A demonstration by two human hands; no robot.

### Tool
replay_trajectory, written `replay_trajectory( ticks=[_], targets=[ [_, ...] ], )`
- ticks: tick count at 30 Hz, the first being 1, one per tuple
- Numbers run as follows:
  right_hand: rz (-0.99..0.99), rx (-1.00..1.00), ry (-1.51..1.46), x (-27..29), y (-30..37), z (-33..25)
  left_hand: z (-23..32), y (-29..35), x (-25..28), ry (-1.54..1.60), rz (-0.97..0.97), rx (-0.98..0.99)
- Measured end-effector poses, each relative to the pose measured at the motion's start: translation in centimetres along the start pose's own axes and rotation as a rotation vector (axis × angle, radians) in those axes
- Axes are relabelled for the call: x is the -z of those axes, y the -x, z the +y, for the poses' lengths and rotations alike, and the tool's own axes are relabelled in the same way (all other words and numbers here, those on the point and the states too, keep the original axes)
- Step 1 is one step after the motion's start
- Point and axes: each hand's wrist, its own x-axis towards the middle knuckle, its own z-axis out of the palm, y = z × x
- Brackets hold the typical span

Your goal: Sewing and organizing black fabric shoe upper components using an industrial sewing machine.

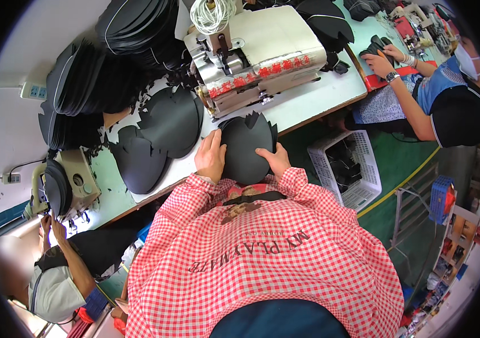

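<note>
Pinching the black sheets (245,147) at right, the right hand (277,161) faces the left hand (210,158), fingers together along the other edge. Likely light, bendy; best held by 2 sides.

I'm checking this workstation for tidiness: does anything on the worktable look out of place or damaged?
Loose black scraps lie strewn on the worktable between the tall stacks and the flat black pieces, looking untidy. The white machine looks scuffed around its red-patterned strip. The held black pieces have jagged top edges, perhaps intended.
</note>
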Motion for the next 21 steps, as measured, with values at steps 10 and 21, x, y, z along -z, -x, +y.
replay_trajectory(
  ticks=[10, 21],
  targets=[
    [0.005, -0.011, 0.002, 0.1, -0.1, 0.3, -0.1, -0.1, -0.6, -0.062, 0.072, -0.158],
    [-0.051, -0.082, -0.145, 0.1, -0.4, 0.6, 0.1, -0.1, -0.8, 0.022, 0.157, -0.086]
  ],
)
